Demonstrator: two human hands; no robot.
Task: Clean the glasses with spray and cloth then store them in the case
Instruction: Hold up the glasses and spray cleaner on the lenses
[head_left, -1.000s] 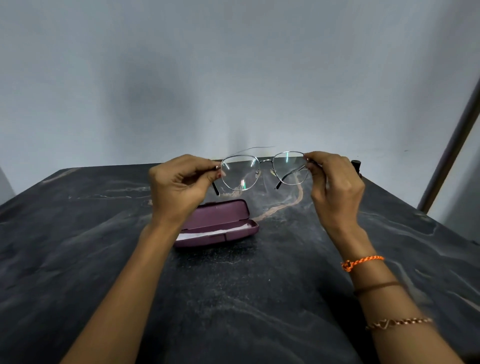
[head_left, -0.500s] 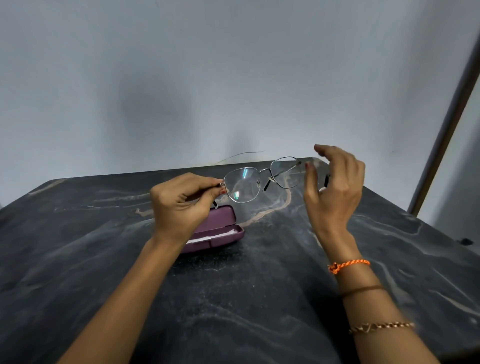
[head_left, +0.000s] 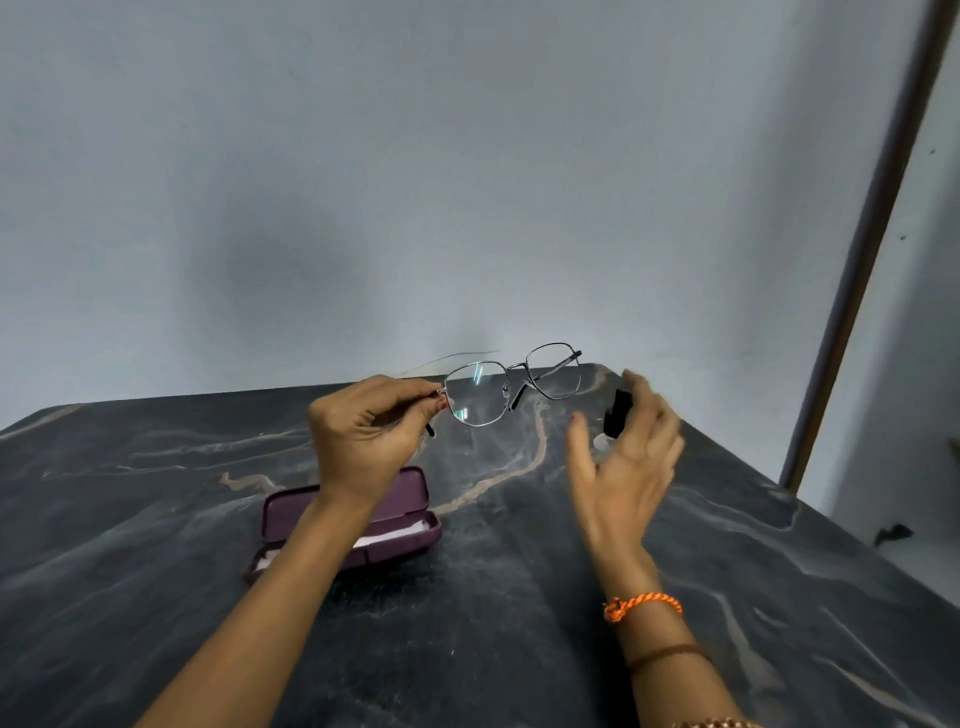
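Glasses (head_left: 511, 384) pinched by the left hand (head_left: 363, 431) above the dark marble table (head_left: 519, 597) — right hand (head_left: 623, 457) spread wide — grey wall (head_left: 415, 182) behind.

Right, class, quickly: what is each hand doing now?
Left hand: pinching the glasses by one corner.
Right hand: open, holding nothing, beside the spray bottle.

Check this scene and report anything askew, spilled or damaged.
Nothing stands out. The left hand pinches the glasses by one end, intact; the purple case lies open on the table; no spill shows.
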